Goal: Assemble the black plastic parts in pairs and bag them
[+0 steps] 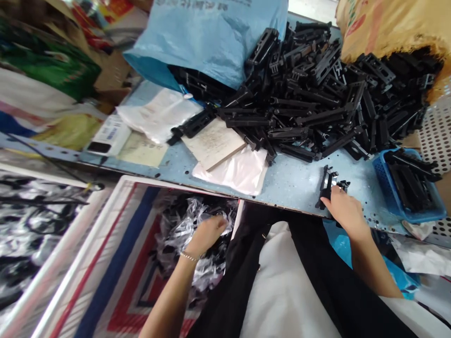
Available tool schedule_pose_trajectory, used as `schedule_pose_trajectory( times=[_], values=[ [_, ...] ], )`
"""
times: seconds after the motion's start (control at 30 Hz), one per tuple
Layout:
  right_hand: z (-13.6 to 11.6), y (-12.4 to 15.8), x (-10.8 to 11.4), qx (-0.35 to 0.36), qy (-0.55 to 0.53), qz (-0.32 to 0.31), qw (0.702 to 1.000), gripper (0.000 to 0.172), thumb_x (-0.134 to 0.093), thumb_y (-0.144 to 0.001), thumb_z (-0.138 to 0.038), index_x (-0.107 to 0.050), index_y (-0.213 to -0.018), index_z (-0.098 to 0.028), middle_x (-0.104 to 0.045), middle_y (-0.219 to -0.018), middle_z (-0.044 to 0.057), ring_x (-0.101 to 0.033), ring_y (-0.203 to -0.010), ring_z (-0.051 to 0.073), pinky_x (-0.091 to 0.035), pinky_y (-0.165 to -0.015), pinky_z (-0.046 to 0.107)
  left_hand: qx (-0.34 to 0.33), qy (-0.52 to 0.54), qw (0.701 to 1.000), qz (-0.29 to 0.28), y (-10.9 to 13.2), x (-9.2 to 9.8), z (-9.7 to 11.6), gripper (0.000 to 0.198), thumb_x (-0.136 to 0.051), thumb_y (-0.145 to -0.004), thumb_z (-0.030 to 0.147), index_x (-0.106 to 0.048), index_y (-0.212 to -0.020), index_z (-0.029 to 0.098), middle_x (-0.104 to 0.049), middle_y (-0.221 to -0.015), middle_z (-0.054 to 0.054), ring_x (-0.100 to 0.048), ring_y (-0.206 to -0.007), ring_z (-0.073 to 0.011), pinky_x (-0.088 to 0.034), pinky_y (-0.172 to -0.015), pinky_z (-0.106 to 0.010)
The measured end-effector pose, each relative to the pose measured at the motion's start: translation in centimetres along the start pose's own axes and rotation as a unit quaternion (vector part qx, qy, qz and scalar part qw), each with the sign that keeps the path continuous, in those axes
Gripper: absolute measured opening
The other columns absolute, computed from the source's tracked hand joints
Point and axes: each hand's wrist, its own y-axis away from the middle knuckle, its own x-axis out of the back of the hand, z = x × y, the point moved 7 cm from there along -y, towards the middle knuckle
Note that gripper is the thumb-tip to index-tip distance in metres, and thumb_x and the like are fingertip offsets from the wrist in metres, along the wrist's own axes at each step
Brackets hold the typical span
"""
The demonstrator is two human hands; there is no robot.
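Observation:
My right hand (345, 212) is at the front edge of the blue worktable, its thumb and fingers closed on a black plastic bracket-like part (324, 184). The end of another black piece (344, 183) shows just beyond the fingers. My left hand (207, 233), with a chain bracelet at the wrist, hangs over a striped woven bag holding many black parts in clear plastic bags (192, 211). Its fingers are curled, and their undersides are hidden, so anything in them cannot be made out.
A large heap of black parts (303, 103) covers the back of the worktable (292, 178), between a blue sack (211, 37) and a yellow sack (387, 28). A blue basket (387, 188) of parts stands right. Clear plastic bags (243, 176) lie under a board (213, 143).

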Motion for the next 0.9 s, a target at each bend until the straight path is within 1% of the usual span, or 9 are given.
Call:
schedule_pose_trajectory(
  times=[0.07, 0.17, 0.27, 0.37, 0.43, 0.6, 0.73, 0.8, 0.9],
  values=[
    [-1.1, -0.1, -0.3, 0.017, -0.021, 0.009, 1.000, 0.030, -0.055, -0.099, -0.035, -0.058, -0.119, -0.012, -0.067, -0.111, 0.020, -0.072, -0.079, 0.029, -0.050, -0.065, 0.035, -0.050, 0.051, 0.989, 0.132, -1.6, 4.1, 4.2, 0.023, -0.047, -0.097, 0.033, -0.067, -0.099, 0.021, -0.072, -0.094, -0.007, -0.069, -0.085, -0.0207, -0.054, -0.081, -0.033],
    [-1.1, -0.6, -0.6, -0.007, -0.078, 0.031, 0.996, 0.026, -0.052, -0.101, -0.034, -0.057, -0.117, -0.015, -0.064, -0.119, 0.019, -0.072, -0.083, 0.028, -0.050, -0.067, 0.035, -0.160, 0.048, 0.934, 0.317, -3.9, 8.9, 10.8, 0.017, -0.057, -0.095, 0.031, -0.066, -0.100, 0.018, -0.069, -0.102, -0.012, -0.066, -0.091, -0.0238, -0.055, -0.086, -0.037],
    [0.2, -1.1, -1.4, -0.051, -0.140, 0.033, 0.988, 0.038, -0.054, -0.099, -0.041, -0.051, -0.123, -0.011, -0.068, -0.113, 0.021, -0.072, -0.091, 0.033, -0.051, -0.072, 0.038, -0.150, -0.027, 0.935, 0.320, -7.3, 10.0, 13.9, 0.011, -0.060, -0.091, 0.023, -0.066, -0.088, 0.015, -0.068, -0.099, -0.016, -0.065, -0.097, -0.0294, -0.054, -0.087, -0.042],
    [1.8, -1.5, -2.4, -0.063, -0.206, 0.025, 0.976, 0.042, -0.053, -0.097, -0.034, -0.046, -0.131, -0.011, -0.071, -0.109, 0.020, -0.072, -0.094, 0.034, -0.053, -0.079, 0.042, -0.135, 0.026, 0.954, 0.265, -9.4, 10.4, 13.1, 0.016, -0.056, -0.091, 0.019, -0.065, -0.077, 0.017, -0.068, -0.090, -0.010, -0.066, -0.087, -0.0234, -0.054, -0.081, -0.036],
    [2.7, -1.6, -3.1, -0.061, -0.320, 0.012, 0.945, 0.043, -0.053, -0.095, -0.031, -0.046, -0.133, -0.015, -0.073, -0.108, 0.017, -0.073, -0.093, 0.031, -0.055, -0.081, 0.043, -0.117, 0.119, 0.956, 0.241, -9.7, 11.1, 11.5, 0.016, -0.066, -0.083, 0.023, -0.062, -0.068, 0.018, -0.066, -0.077, -0.004, -0.063, -0.073, -0.0181, -0.051, -0.072, -0.030],
    [0.6, -1.8, -3.7, -0.025, -0.655, -0.060, 0.753, 0.056, -0.065, -0.085, -0.043, -0.046, -0.133, -0.020, -0.072, -0.095, 0.007, -0.071, -0.078, 0.023, -0.060, -0.070, 0.038, -0.080, 0.283, 0.942, 0.164, -9.9, 12.0, 9.4, 0.024, -0.070, -0.078, 0.034, -0.062, -0.062, 0.018, -0.056, -0.056, 0.003, -0.048, -0.054, -0.0111, -0.038, -0.054, -0.025],
    [-3.3, -2.0, -2.7, -0.005, -0.769, -0.014, 0.639, 0.044, -0.065, -0.082, -0.036, -0.054, -0.123, -0.023, -0.064, -0.085, 0.000, -0.062, -0.066, 0.015, -0.056, -0.066, 0.032, -0.076, 0.310, 0.937, 0.146, -10.0, 11.9, 9.6, 0.015, -0.067, -0.076, 0.030, -0.068, -0.067, 0.018, -0.059, -0.057, 0.002, -0.048, -0.052, -0.0108, -0.038, -0.052, -0.025],
    [-5.1, -2.2, -2.7, 0.004, -0.775, -0.002, 0.632, 0.035, -0.060, -0.085, -0.035, -0.058, -0.118, -0.023, -0.062, -0.086, 0.000, -0.061, -0.067, 0.014, -0.055, -0.066, 0.031, -0.073, 0.308, 0.934, 0.169, -10.0, 11.9, 9.7, 0.013, -0.070, -0.073, 0.029, -0.068, -0.067, 0.018, -0.061, -0.059, 0.002, -0.049, -0.053, -0.0110, -0.038, -0.052, -0.024],
    [-6.9, -2.5, -2.1, 0.042, -0.712, 0.010, 0.701, 0.027, -0.051, -0.091, -0.034, -0.062, -0.112, -0.022, -0.063, -0.089, 0.002, -0.061, -0.069, 0.015, -0.053, -0.065, 0.032, -0.067, 0.296, 0.932, 0.198, -9.8, 11.9, 9.6, 0.022, -0.070, -0.076, 0.033, -0.065, -0.061, 0.018, -0.057, -0.054, 0.003, -0.048, -0.053, -0.0108, -0.037, -0.052, -0.025]
  ],
)
